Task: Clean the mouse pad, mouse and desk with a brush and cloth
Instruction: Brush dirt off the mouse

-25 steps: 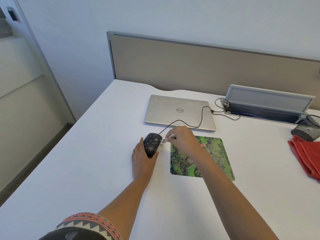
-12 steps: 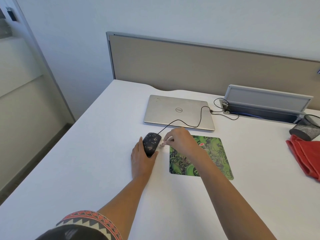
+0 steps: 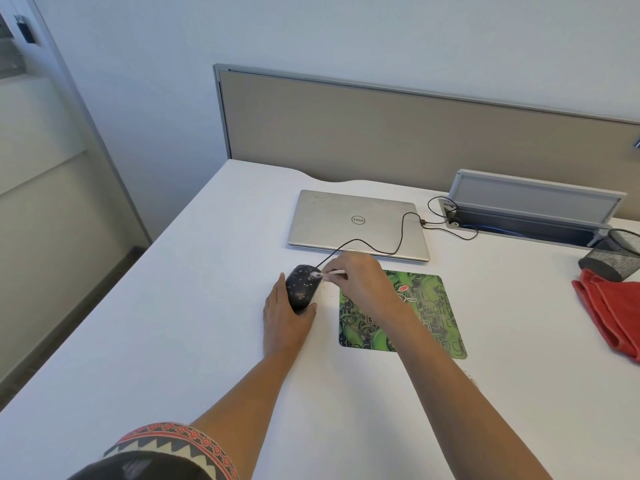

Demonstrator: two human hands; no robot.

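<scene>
The desk bore the mouse pad right of the mouse. The left hand cupped the mouse; the right hand pinched the brush, whose tip had climbed from the mouse's side onto its front, so mouse cleaning was likely progressing.

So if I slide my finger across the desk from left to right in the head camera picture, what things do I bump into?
Left hand → speckled black mouse → brush held in the right hand → green mouse pad → red cloth.
</scene>
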